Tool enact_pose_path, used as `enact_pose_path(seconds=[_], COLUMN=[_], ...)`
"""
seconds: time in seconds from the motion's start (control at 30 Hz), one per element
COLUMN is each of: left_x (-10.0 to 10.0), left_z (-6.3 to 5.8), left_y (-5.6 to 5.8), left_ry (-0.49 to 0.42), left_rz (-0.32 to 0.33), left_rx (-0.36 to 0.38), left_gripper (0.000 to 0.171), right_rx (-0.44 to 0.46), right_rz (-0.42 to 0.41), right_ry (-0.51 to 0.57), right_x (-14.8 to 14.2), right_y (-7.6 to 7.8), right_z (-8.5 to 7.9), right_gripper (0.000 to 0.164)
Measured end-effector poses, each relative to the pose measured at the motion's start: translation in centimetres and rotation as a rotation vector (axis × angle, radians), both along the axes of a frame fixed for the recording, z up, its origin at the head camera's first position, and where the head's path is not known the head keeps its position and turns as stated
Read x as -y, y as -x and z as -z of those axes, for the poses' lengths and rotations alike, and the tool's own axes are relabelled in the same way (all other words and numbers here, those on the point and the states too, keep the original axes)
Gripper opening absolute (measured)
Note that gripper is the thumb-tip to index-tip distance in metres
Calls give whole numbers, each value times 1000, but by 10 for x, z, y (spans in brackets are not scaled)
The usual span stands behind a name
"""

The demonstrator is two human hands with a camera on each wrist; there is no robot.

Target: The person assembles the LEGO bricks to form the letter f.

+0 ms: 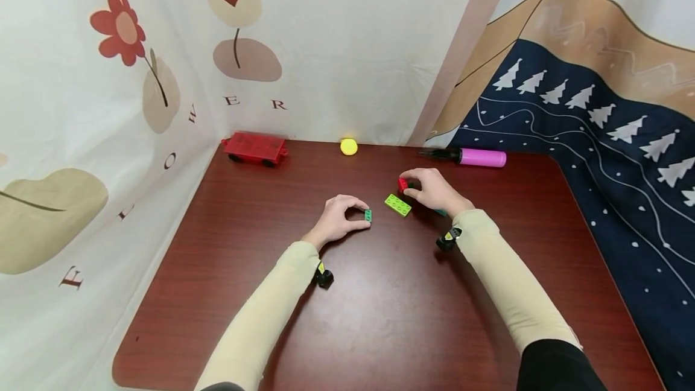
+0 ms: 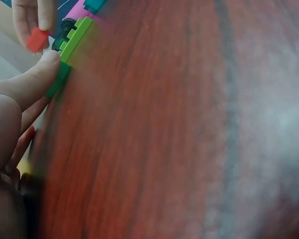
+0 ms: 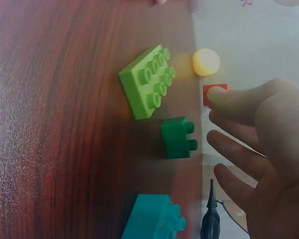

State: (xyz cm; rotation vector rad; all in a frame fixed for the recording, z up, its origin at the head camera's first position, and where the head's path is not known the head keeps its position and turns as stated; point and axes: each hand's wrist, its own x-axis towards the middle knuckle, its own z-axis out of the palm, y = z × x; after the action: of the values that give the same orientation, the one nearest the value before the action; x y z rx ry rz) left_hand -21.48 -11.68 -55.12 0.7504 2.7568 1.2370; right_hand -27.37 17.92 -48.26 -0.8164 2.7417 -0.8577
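Over the middle of the table, my left hand (image 1: 335,219) pinches a small green toy block (image 1: 368,215) between thumb and fingers. My right hand (image 1: 431,189) holds a small red toy block (image 1: 402,185) at its fingertips, raised above the table in the right wrist view. A flat lime-green toy block (image 1: 398,205) with studs lies between the two hands. Below the right hand stands a dark green toy block (image 3: 177,138), mostly covered by the fingers in the head view. A teal toy block (image 3: 149,216) is by the right wrist, partly hidden in the head view.
Along the back edge of the brown table (image 1: 353,330) are a red toy wagon (image 1: 254,148), a yellow ball (image 1: 349,146) and a pink pump (image 1: 482,157) with a black nozzle. Printed cloth (image 1: 336,29) hangs behind the table and down its sides.
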Motion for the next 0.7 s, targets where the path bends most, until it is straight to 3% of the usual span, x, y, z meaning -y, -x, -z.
enact_pose_path(seconds=[0.37,0.7], left_x=[0,0], left_z=[2,2], left_y=[0,0], left_ry=[-8,-6], left_rz=[-8,-15], left_rx=[-9,-21], left_gripper=[34,36], right_rx=[-2,5], right_rz=[-8,-68], right_ry=[91,168], right_x=[7,28], right_y=[-20,-39], right_z=[-6,5], right_gripper=[40,39])
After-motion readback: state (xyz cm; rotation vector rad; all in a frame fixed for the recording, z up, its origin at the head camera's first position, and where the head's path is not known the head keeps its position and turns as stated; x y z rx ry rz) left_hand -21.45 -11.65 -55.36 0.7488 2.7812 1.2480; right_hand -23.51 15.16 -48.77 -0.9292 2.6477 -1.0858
